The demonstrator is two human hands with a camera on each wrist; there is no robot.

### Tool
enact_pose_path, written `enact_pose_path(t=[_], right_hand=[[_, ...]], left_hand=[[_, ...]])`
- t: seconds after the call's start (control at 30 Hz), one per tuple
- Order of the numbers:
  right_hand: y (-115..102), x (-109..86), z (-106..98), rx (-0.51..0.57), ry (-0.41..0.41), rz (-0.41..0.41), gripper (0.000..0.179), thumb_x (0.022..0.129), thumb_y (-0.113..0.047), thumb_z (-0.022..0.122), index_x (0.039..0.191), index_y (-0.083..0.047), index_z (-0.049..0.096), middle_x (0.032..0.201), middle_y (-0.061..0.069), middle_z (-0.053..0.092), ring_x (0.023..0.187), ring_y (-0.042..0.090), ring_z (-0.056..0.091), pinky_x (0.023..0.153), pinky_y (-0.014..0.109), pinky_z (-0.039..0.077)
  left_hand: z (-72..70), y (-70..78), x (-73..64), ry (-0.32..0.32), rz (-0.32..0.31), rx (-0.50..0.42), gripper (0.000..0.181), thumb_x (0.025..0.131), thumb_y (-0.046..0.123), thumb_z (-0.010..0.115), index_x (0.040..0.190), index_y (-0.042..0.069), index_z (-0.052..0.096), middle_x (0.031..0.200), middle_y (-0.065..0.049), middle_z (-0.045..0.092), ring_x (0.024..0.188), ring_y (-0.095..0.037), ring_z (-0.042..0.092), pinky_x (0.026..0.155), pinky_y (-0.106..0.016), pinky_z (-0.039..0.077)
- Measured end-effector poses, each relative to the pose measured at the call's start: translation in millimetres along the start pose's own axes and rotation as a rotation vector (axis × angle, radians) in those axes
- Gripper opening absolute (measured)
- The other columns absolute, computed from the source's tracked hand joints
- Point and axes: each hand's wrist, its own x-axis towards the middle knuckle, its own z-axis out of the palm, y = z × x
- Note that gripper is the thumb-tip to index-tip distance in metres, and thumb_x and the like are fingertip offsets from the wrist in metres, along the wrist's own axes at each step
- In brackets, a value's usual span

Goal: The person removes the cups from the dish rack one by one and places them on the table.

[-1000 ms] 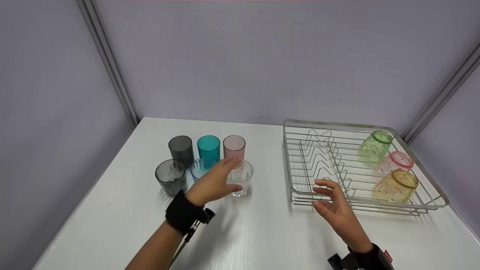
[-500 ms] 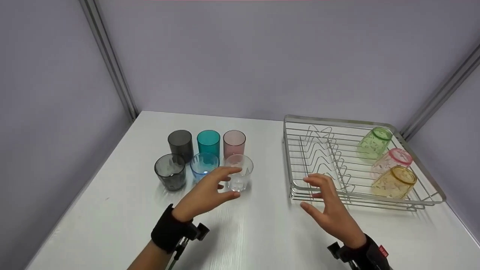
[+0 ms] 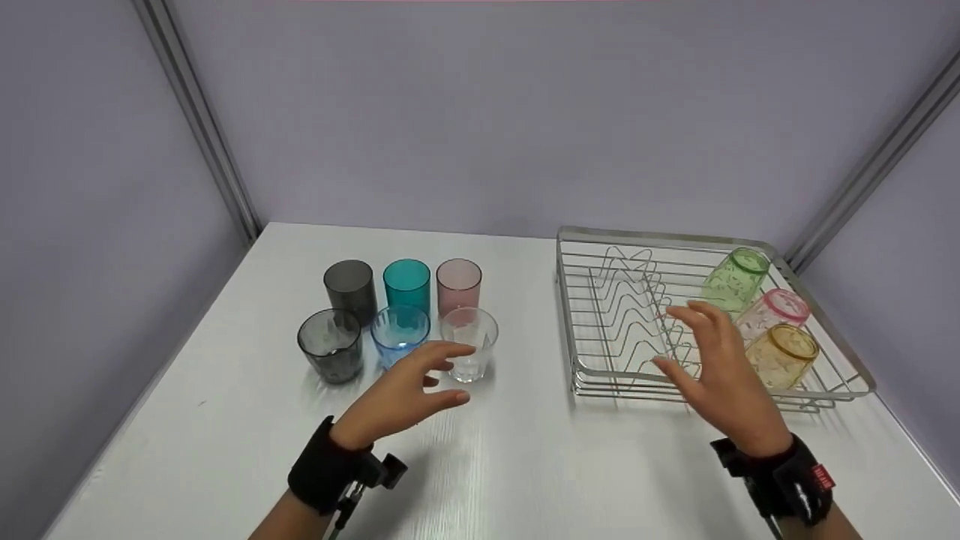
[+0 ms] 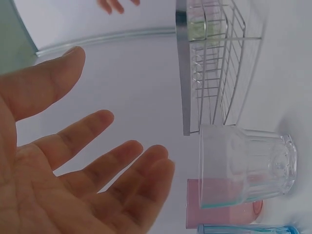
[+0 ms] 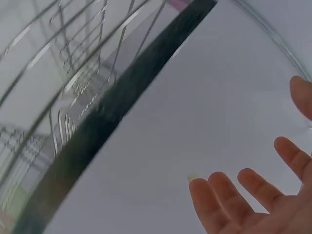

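Note:
In the head view my left hand (image 3: 401, 394), fingers spread and holding nothing, hovers in front of a clear glass (image 3: 471, 337) and a blue glass (image 3: 400, 334). The left wrist view shows its fingertips apart from the upright clear glass (image 4: 229, 165). My right hand (image 3: 731, 379) hangs over the front rail of a wire dish rack (image 3: 600, 375), its thumb and fingers apart and nothing between them. Beside it in the rack, a yellow glass (image 3: 780, 360), a pink-rimmed glass (image 3: 776, 311) and a green glass (image 3: 735, 277) lean tilted with their closed ends up.
Behind the blue and clear glasses stand a dark grey glass (image 3: 350, 292), a teal glass (image 3: 407, 285) and a pink glass (image 3: 458, 285). A smoky grey glass (image 3: 330, 345) is at the front left. Walls (image 3: 480, 112) enclose the white table (image 3: 525, 465) at back and sides.
My left hand has drawn back from above the clear glass toward the front left. My right hand has moved right and up over the rack. The glasses keep their places.

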Motion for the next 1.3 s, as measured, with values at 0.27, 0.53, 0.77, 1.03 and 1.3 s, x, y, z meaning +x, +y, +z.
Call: enact_pose_path(t=[0.27, 0.53, 0.77, 1.03, 1.3], right_hand=[[56.0, 11.9, -30.2, -0.179, 0.03, 0.157, 0.062, 0.082, -0.018, 0.074, 0.135, -0.01, 0.043, 0.134, 0.027, 0.034, 0.114, 0.05, 0.037, 0.077, 0.065, 0.039], [114.7, 3.3, -37.8, -0.249, -0.156, 0.444, 0.065, 0.091, -0.047, 0.057, 0.142, -0.012, 0.037, 0.138, 0.035, 0.025, 0.111, 0.064, 0.031, 0.073, 0.073, 0.034], [142.2, -5.3, -31.7, -0.248, -0.238, 0.546, 0.078, 0.087, -0.059, 0.055, 0.144, -0.011, 0.031, 0.138, 0.044, 0.014, 0.109, 0.072, 0.024, 0.077, 0.078, 0.027], [154.6, -1.6, -26.8, -0.202, -0.349, 0.624, 0.081, 0.088, -0.053, 0.058, 0.142, -0.001, 0.025, 0.138, 0.045, 0.002, 0.113, 0.076, 0.012, 0.072, 0.081, 0.029], [160.8, 1.1, -27.3, -0.197, -0.353, 0.618, 0.072, 0.088, -0.041, 0.062, 0.133, 0.006, 0.03, 0.136, 0.046, 0.002, 0.104, 0.075, 0.018, 0.064, 0.074, 0.037]], left_hand=[[-5.8, 0.4, -3.9, 0.0, -0.011, -0.005, 0.053, 0.088, 0.03, 0.067, 0.137, 0.019, 0.048, 0.139, -0.002, 0.045, 0.123, -0.031, 0.049, 0.099, -0.045, 0.043], [-6.4, -5.7, -8.8, -0.009, -0.014, 0.014, 0.054, 0.088, 0.029, 0.067, 0.137, 0.018, 0.047, 0.139, -0.003, 0.045, 0.123, -0.032, 0.049, 0.099, -0.045, 0.043], [-5.4, -8.4, -11.6, -0.009, -0.024, 0.009, 0.056, 0.088, 0.03, 0.067, 0.138, 0.015, 0.047, 0.14, -0.005, 0.044, 0.123, -0.033, 0.049, 0.099, -0.047, 0.043], [-2.0, -10.1, -9.7, -0.001, -0.017, 0.01, 0.056, 0.088, 0.031, 0.067, 0.138, 0.018, 0.046, 0.14, -0.002, 0.044, 0.123, -0.028, 0.049, 0.099, -0.044, 0.043], [2.8, -12.7, -8.5, -0.018, -0.02, -0.019, 0.059, 0.088, 0.034, 0.066, 0.14, 0.015, 0.044, 0.141, -0.002, 0.043, 0.125, -0.028, 0.047, 0.101, -0.044, 0.042]])
